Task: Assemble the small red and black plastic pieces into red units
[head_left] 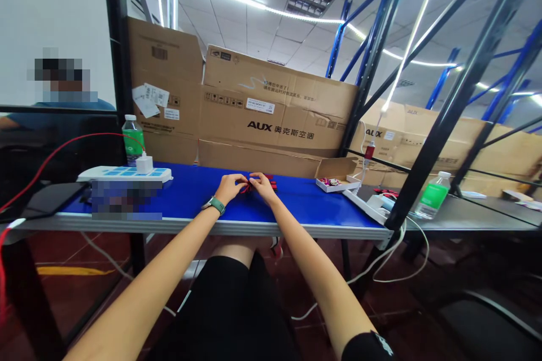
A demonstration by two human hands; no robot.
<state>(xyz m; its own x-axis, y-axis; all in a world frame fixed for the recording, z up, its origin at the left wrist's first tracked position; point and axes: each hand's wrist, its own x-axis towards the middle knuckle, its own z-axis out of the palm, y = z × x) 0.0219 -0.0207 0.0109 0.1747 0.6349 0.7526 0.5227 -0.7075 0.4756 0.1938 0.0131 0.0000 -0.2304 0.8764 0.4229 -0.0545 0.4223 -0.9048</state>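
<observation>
At the middle of the blue tabletop, my left hand and my right hand meet, fingertips pinched close together. Between them is a small red and black piece, too small and too covered by fingers for its kind to show. A green-banded watch sits on my left wrist. Just behind my right hand, more red and black pieces lie on the table, partly hidden by it.
A shallow open box with small parts stands to the right, near a white power strip and cables. On the left are another power strip, a charger and a bottle. Large cartons wall the back; a person sits left.
</observation>
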